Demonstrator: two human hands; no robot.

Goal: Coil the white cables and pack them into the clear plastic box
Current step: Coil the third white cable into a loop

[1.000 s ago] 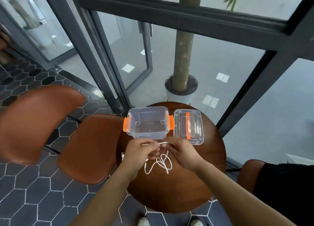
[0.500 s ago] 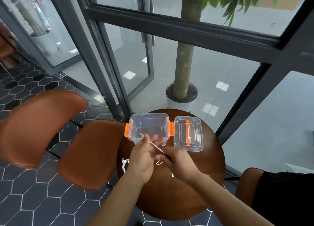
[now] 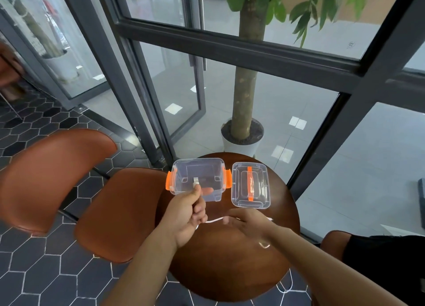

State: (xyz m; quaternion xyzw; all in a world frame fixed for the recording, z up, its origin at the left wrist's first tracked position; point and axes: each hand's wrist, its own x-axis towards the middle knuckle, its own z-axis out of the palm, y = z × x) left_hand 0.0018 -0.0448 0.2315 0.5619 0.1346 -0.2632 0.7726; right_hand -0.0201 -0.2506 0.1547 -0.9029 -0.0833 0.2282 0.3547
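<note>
On the round wooden tabletop the clear plastic box stands open at the far edge, with an orange latch on each short side. Its lid, which has an orange handle, lies flat just to the right of it and does not touch it. The left hand is raised over the near wall of the box, thumb and fingers curled and pinching the white cable just below its connector, which points up over the box's open top. From that hand the cable runs down and to the right, across to the right hand, which hovers low over the tabletop in front of the lid. That hand is blurred, so I cannot tell whether its fingers grip the cable or only touch it. Short white bits of cable show beyond it. Two brown chairs stand to the left, and a potted tree stands behind the glass
</note>
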